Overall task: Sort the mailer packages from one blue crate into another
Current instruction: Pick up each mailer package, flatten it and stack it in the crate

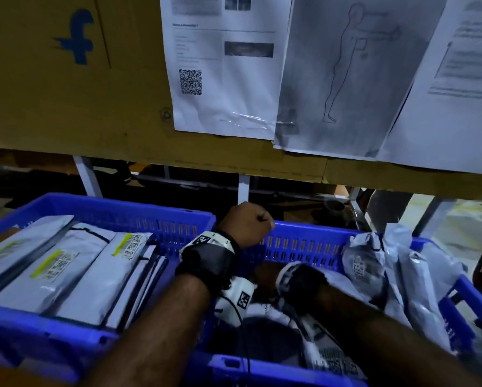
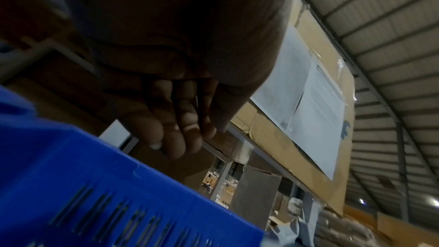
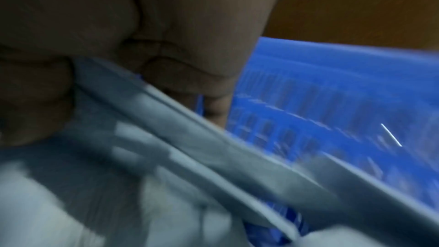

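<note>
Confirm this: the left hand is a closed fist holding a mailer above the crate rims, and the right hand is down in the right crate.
Wrong on one count: the left hand holds nothing, as the left wrist view shows. It is a closed fist above the crate rims, and the right hand is down in the right crate.

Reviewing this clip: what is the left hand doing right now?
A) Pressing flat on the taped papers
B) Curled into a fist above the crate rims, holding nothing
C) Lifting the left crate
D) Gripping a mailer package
B: the left hand is a closed, empty fist above the blue crate rim; the left wrist view shows its fingers curled on nothing.
</note>
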A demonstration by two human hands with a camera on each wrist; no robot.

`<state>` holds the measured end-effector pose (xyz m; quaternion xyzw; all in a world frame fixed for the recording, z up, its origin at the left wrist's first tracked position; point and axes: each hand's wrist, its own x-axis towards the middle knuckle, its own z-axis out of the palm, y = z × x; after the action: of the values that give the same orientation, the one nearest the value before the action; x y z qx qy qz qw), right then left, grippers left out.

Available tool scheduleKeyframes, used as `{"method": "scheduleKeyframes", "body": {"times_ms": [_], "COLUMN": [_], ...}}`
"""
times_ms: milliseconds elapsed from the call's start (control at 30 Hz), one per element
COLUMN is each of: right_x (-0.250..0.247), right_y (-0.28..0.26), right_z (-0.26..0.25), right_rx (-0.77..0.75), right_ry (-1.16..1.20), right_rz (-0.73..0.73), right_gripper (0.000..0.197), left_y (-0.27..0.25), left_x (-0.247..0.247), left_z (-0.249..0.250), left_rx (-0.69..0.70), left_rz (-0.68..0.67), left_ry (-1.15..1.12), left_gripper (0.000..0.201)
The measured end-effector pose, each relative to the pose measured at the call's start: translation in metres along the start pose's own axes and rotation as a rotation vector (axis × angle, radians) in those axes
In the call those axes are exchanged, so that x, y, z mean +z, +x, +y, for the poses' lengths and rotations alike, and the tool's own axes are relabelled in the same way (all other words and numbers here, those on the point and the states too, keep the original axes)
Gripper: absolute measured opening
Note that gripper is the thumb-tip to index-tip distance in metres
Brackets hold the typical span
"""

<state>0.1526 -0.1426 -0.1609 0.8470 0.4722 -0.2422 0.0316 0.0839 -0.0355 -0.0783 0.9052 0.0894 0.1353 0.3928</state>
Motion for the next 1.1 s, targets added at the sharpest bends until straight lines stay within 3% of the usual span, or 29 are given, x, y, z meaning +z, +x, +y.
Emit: {"method": "scheduleKeyframes", "body": {"times_ms": [133, 233, 300, 367, 467, 667, 867, 933, 1000, 1100], "right_x": [-0.024, -0.039, -0.041, -0.045, -0.052, -0.061, -0.061, -0.062, -0.059, -0.054], "right_y": [-0.014, -0.033, -0.046, -0.056, -0.063, -0.063, -0.066, -0.068, -0.066, -0.065], "right_z": [0.041, 0.079, 0.092, 0.096, 0.086, 0.086, 0.097, 0.095, 0.095, 0.092], "right_rx": [0.041, 0.113, 0.078, 0.006, -0.151, -0.208, -0.139, -0.073, 0.010, 0.120], "right_ry": [0.226, 0.552, 0.870, 1.139, 1.404, 1.384, 1.281, 1.182, 1.129, 1.056], "right_rz": [0.204, 0.489, 0.627, 0.703, 0.687, 0.683, 0.627, 0.638, 0.573, 0.482], "right_gripper": [0.026, 0.048, 0.051, 0.054, 0.030, 0.046, 0.061, 0.055, 0.036, 0.031], "left_y": [0.010, 0.011, 0.011, 0.013, 0.019, 0.014, 0.013, 0.015, 0.015, 0.016], "left_x": [0.005, 0.004, 0.008, 0.017, 0.035, 0.049, 0.046, 0.043, 0.040, 0.038], "left_z": [-0.020, -0.023, -0.018, -0.013, -0.015, -0.019, -0.019, -0.021, -0.026, -0.040], "left_rx": [0.002, -0.030, -0.091, -0.093, -0.020, 0.003, -0.039, -0.057, -0.072, -0.088], "left_rz": [0.225, 0.379, 0.293, 0.085, -0.080, 0.000, 0.032, 0.110, 0.186, 0.239], "left_ry": [-0.113, -0.324, -0.490, -0.618, -0.698, -0.866, -0.872, -0.831, -0.759, -0.559], "left_gripper": [0.022, 0.037, 0.032, 0.026, 0.049, 0.044, 0.024, 0.016, 0.005, 0.017]}}
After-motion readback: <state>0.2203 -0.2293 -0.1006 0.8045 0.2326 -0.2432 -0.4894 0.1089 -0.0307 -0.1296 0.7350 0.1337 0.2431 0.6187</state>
